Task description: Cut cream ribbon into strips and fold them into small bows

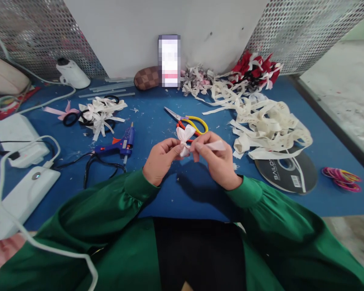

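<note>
A pale pink ribbon bow (185, 134) is held upright above the blue table, between my two hands. My left hand (164, 157) pinches the bow's left side near its knot with thumb and fingers. At the right of the knot, my right hand (214, 157) is closed on a pale ribbon tail (216, 146), which sticks out past its fingers. Just behind the bow lie scissors (197, 121) with yellow and red-orange handles, their blades pointing to the back left. My fingers hide part of the knot.
A blue glue gun (118, 146) with a black cord lies at left, near finished bows (100, 113) on black hair ties. Cream ribbon (273, 125) heaps at right over a black spool (288, 178). A phone (169, 60) stands at the back. White power strips (27, 194) are at far left.
</note>
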`<state>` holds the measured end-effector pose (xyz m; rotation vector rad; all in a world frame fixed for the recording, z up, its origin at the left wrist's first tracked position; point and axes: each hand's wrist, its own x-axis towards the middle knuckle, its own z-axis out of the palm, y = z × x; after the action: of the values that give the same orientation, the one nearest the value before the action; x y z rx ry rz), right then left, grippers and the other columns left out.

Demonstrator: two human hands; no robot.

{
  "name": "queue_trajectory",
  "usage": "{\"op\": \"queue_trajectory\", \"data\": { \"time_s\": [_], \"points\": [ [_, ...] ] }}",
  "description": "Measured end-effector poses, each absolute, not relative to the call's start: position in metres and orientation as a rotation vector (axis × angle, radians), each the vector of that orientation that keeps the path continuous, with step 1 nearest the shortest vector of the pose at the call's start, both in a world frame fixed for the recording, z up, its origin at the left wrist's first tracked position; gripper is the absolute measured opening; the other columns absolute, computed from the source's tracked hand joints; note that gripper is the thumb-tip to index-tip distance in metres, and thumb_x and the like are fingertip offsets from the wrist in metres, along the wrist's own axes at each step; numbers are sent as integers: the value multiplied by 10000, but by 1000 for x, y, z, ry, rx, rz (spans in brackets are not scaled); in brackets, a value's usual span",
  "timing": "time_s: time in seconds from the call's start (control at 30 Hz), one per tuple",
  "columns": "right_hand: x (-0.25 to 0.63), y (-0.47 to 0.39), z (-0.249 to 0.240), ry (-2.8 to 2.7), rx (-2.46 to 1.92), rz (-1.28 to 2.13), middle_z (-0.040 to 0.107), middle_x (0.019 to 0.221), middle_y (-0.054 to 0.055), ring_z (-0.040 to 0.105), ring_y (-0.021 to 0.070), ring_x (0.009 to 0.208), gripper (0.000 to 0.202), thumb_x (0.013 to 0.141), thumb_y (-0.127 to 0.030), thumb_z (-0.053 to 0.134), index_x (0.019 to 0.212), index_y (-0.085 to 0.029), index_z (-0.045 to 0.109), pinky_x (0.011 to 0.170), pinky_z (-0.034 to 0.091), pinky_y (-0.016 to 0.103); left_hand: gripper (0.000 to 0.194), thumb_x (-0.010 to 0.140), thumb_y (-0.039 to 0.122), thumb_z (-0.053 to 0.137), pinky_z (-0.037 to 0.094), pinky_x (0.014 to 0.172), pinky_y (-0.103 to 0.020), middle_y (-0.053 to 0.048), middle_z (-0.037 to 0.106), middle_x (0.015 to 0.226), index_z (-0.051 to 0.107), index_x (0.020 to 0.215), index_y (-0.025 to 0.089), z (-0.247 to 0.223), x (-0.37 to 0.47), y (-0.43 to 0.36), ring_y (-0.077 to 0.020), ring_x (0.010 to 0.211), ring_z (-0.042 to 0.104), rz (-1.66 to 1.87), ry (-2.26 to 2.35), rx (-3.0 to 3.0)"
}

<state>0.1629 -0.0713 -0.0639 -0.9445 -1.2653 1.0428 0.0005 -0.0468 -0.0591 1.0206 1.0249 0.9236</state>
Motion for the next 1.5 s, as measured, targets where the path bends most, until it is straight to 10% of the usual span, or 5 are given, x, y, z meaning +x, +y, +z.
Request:
{"op": "queue_trajectory", "data": {
  "time_s": [0.13,0.27,0.53,1.03,1.5],
  "points": [
    [171,-62,-64,-1225,-1149,648,677,919,22,639,161,793,67,929,-266,642,983,-233,620,734,516,330,260,822,410,723,568,675,-278,-21,724,768,636,865,169,-56,-2,-46,-149,689,679,870,1051,1167],
    [176,-58,-63,-1577,-1163,598,659,1260,90,612,240,1172,376,897,-276,679,1260,-237,587,1010,472,417,177,850,340,679,556,616,-255,6,677,696,625,851,172,-53,-4,-46,-129,627,632,840,1040,1363],
    [167,-63,-63,-1297,-1241,1343,492,629,-57,434,98,537,325,845,-498,708,818,-191,606,500,337,260,161,853,301,674,511,564,-233,-2,685,771,684,938,165,-52,-7,-43,-104,583,583,881,1104,1501],
    [164,-64,-59,-1098,-1100,1424,651,673,-21,588,119,616,331,703,-441,867,821,-188,689,622,516,280,232,807,381,724,392,523,-246,28,578,599,634,736,179,-48,-8,-43,-107,514,495,785,1094,1404],
    [178,-65,-46,-1490,-857,1630,466,654,-55,395,98,612,298,880,-409,715,756,-185,562,576,289,258,375,830,434,678,261,510,-272,46,327,577,495,611,191,-44,-1,-56,-96,522,291,706,784,1048]
  ]
}}
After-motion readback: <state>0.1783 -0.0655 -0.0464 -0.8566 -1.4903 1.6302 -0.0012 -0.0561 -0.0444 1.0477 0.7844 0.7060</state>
